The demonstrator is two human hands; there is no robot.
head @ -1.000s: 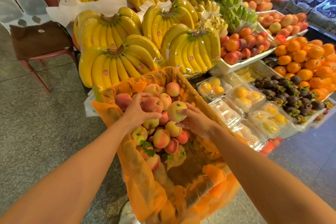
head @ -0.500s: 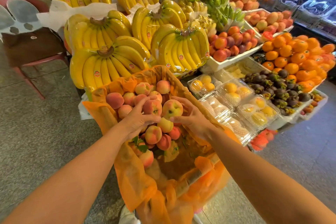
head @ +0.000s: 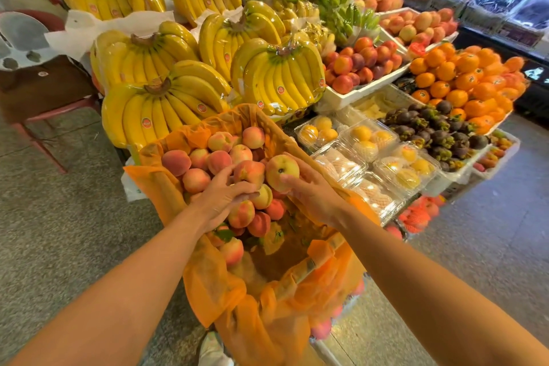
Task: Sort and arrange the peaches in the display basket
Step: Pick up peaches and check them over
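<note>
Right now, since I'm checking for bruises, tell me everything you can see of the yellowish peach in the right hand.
The round yellow-and-pink peach looks whole and smooth-skinned, mostly pale yellow with pink blush at its edges. A small dark dimple faces the camera. The right hand grips it from below, fingers curled round it, above the other peaches near the right wall of the orange-lined display basket. No bruise shows on the visible face.
</note>
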